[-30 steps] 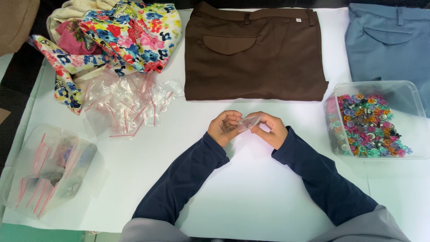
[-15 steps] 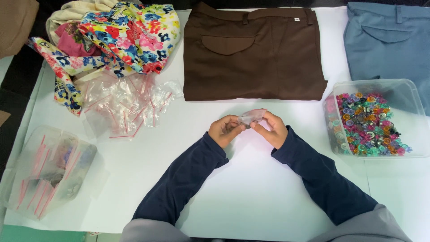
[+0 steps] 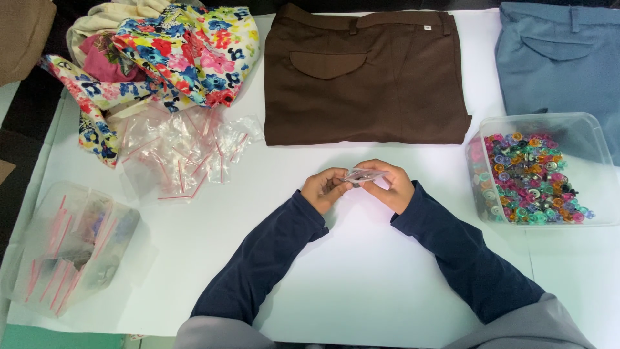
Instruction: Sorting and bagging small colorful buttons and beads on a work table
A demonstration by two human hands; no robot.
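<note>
Left hand (image 3: 325,189) and right hand (image 3: 390,185) pinch small clear plastic zip bag (image 3: 360,175) between fingertips, bag spanning both, above white table (image 3: 361,278). Right: clear plastic tub of colourful buttons (image 3: 533,174). Far left: pile of empty zip bags (image 3: 187,148). Far: folded brown trousers (image 3: 361,77).

Looks like a small garment workshop or clothing packing station to me. There's a white worktable (image 3: 194,258) with folded brown trousers (image 3: 361,77) and a blue pair (image 3: 558,58) laid out flat at the far edge, plus a heap of floral fabric (image 3: 174,52). A clear tub (image 3: 581,129) is full of colourful snap buttons (image 3: 529,178), and there's a pile of little zip bags (image 3: 184,152) and another box (image 3: 71,249) stuffed with filled ones.
</note>
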